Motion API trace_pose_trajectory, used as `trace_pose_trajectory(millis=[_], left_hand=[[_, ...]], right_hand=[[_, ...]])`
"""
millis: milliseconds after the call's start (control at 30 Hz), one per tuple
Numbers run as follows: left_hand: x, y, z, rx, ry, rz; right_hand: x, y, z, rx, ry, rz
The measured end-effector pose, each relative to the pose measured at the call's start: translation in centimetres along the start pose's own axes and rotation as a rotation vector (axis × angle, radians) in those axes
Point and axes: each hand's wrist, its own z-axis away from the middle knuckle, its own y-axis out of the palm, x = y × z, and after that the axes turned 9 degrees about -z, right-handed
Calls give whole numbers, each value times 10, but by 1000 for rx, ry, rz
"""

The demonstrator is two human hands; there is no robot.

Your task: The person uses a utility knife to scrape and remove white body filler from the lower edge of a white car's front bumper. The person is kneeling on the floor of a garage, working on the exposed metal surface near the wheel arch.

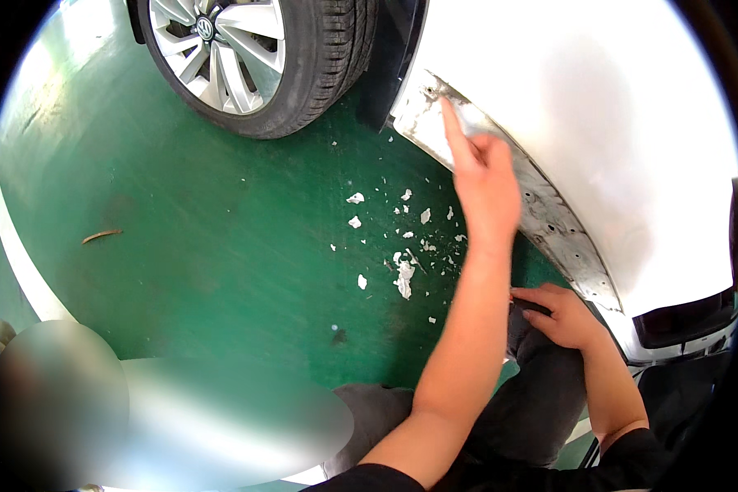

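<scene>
My left hand reaches up to the car's lower side panel. Its index finger is stretched out, its tip at or just over the upper-left end of a bare, scraped strip, and the other fingers are curled with nothing seen in them. Dark spots and small holes mark the strip, which runs along the lower edge of the white car body. Lower right, by my knee, my right hand is closed around a slim dark handle. What kind of tool it is, I cannot make out.
White flakes lie scattered on the green floor below the panel. A car wheel stands at the upper left. A thin brown strip lies farther left. A blurred shape fills the lower left.
</scene>
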Motion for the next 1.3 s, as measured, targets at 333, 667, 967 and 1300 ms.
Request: trace_pose_trajectory(millis=[333, 667, 967, 1300], left_hand=[[-8, -2, -1, 109, -117, -64], [31, 43, 57, 113, -115, -134], [81, 27, 27, 37, 45, -227], [83, -4, 15, -264, 153, -485]], right_hand=[[22, -18, 33, 44, -20, 14], [-51, -15, -20, 13, -226, -23], [-79, 30, -22, 223, -370, -23], [-134, 23, -24, 114, -474, -107]])
